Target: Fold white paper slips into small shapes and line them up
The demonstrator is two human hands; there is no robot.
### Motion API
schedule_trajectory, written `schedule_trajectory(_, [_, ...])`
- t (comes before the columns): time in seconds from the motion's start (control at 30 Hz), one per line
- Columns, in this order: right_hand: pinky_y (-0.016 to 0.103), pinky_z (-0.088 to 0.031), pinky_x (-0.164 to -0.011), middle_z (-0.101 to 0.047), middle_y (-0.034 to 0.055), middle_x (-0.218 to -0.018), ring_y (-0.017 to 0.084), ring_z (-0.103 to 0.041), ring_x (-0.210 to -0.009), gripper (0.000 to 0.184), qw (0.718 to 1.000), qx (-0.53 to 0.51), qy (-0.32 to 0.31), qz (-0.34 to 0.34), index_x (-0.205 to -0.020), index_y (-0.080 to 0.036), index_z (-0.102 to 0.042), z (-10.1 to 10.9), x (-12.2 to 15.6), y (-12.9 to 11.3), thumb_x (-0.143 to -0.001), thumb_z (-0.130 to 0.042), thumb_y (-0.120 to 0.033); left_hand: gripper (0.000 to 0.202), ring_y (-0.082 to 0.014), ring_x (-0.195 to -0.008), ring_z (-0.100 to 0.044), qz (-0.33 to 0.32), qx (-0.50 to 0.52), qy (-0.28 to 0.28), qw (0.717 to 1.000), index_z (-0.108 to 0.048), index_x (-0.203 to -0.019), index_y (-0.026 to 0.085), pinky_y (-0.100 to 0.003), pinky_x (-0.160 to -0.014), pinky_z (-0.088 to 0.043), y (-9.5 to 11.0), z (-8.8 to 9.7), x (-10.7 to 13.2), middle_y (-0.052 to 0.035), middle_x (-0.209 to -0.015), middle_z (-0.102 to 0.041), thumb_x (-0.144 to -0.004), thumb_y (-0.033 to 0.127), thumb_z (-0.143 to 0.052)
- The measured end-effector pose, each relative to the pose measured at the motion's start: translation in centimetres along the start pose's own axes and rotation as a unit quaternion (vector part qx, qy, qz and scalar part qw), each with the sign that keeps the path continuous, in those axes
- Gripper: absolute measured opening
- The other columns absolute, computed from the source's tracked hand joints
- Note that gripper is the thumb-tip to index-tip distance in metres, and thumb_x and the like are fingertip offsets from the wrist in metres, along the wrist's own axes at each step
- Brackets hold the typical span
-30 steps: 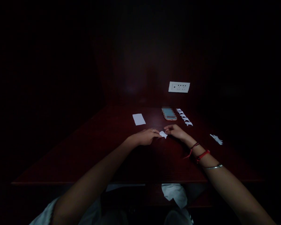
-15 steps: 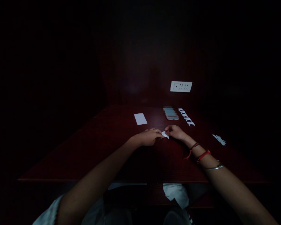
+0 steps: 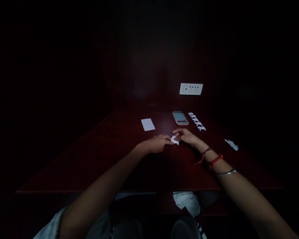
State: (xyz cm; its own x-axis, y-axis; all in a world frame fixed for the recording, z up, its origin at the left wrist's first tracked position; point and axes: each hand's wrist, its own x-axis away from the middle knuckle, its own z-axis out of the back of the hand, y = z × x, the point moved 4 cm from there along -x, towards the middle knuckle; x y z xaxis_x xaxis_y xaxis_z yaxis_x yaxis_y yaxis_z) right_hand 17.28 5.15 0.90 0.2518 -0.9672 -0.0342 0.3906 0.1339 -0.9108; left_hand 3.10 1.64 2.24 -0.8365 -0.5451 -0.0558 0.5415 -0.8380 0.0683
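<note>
A small white folded paper piece (image 3: 174,140) sits between my two hands on the dark red table (image 3: 129,166). My left hand (image 3: 156,143) pinches its left side, fingers closed on it. My right hand (image 3: 188,136) grips its right side from above, fingers curled. Red string bracelets and a thin silver bangle circle my right wrist. The scene is very dim and the paper's exact shape is hard to read.
A blank white paper slip (image 3: 148,124) lies beyond my left hand. A phone (image 3: 180,118) and a row of several small folded white pieces (image 3: 197,121) lie behind my right hand. More folded paper (image 3: 231,144) rests at the right. A white wall socket (image 3: 191,89) is behind.
Both hands stay on the paper piece. My right hand has shifted slightly up over it, and the paper has turned a little between the fingers.
</note>
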Motion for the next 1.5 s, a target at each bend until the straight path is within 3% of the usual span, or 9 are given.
schedule_trajectory(0.17, [0.019, -0.041, -0.054, -0.056, 0.0007, -0.066, 0.007, -0.049, -0.056, 0.021, 0.995, 0.088, 0.018, 0.032, -0.073, -0.012, -0.057, 0.3, -0.1, 0.3, -0.055, -0.052, -0.004, 0.05, -0.0165, -0.107, -0.032, -0.001, -0.008, -0.004, 1.0, -0.04, -0.111, 0.03, -0.032, -0.086, -0.027, 0.1, -0.1, -0.1, 0.0021, -0.121, -0.034, -0.069, 0.005, -0.033])
schedule_trajectory(0.37, [0.019, -0.04, -0.054, -0.061, 0.0014, -0.069, 0.01, -0.053, -0.061, 0.02, 0.985, 0.158, 0.032, 0.059, -0.074, -0.014, -0.06, 1.0, -0.1, 0.7, -0.056, -0.054, -0.01, 0.048, -0.0176, -0.108, -0.031, 0.016, -0.023, -0.028, 0.999, -0.037, -0.113, 0.028, -0.033, -0.086, -0.027, 0.9, 0.3, 0.0, 0.0005, -0.122, -0.032, -0.07, 0.007, -0.034])
schedule_trajectory(0.6, [0.019, -0.042, -0.054, -0.062, 0.002, -0.069, 0.011, -0.055, -0.06, 0.024, 0.991, 0.121, 0.042, 0.034, -0.076, -0.014, -0.061, 1.3, 0.0, 1.0, -0.052, -0.061, -0.017, 0.04, -0.0178, -0.107, -0.032, 0.02, -0.02, -0.017, 0.999, -0.038, -0.112, 0.029, -0.032, -0.085, -0.029, 1.9, 0.9, 0.2, 0.0015, -0.123, -0.031, -0.075, 0.013, -0.034])
schedule_trajectory(0.83, [0.021, -0.042, -0.058, -0.063, 0.0028, -0.072, 0.012, -0.055, -0.065, 0.022, 0.99, 0.129, -0.022, 0.058, -0.078, -0.014, -0.063, 1.3, 0.3, 0.9, -0.058, -0.058, -0.022, 0.043, -0.0153, -0.106, -0.034, 0.009, -0.025, -0.008, 1.0, -0.037, -0.113, 0.026, -0.029, -0.086, -0.029, 1.7, 0.4, -0.2, 0.0012, -0.12, -0.036, -0.074, 0.009, -0.032])
schedule_trajectory(1.03, [0.021, -0.039, -0.067, -0.061, 0.0015, -0.076, 0.011, -0.053, -0.069, 0.017, 0.943, 0.257, -0.057, 0.203, -0.075, -0.018, -0.065, 1.2, 2.2, -2.0, -0.065, -0.052, -0.018, 0.044, -0.0146, -0.105, -0.035, 0.006, -0.023, 0.001, 1.0, -0.038, -0.112, 0.026, -0.028, -0.086, -0.028, 1.5, 0.2, -0.2, 0.0011, -0.119, -0.037, -0.073, 0.008, -0.032])
schedule_trajectory(1.3, [0.02, -0.038, -0.069, -0.06, 0.0022, -0.08, 0.01, -0.053, -0.072, 0.02, 0.905, 0.328, -0.087, 0.257, -0.078, -0.017, -0.064, 0.9, 2.5, -2.6, -0.067, -0.047, -0.013, 0.043, -0.0153, -0.106, -0.033, 0.014, -0.01, 0.018, 1.0, -0.039, -0.111, 0.024, -0.029, -0.087, -0.027, 1.5, 0.3, -0.3, 0.0005, -0.12, -0.035, -0.072, 0.007, -0.034])
schedule_trajectory(1.5, [0.019, -0.038, -0.069, -0.059, 0.0032, -0.08, 0.01, -0.053, -0.072, 0.021, 0.891, 0.35, -0.103, 0.27, -0.077, -0.015, -0.064, 0.7, 2.6, -2.7, -0.067, -0.045, -0.012, 0.043, -0.0142, -0.104, -0.036, 0.002, -0.015, 0.014, 1.0, -0.037, -0.112, 0.024, -0.028, -0.085, -0.028, 1.3, 0.5, -0.5, 0.0013, -0.117, -0.041, -0.073, 0.005, -0.033])
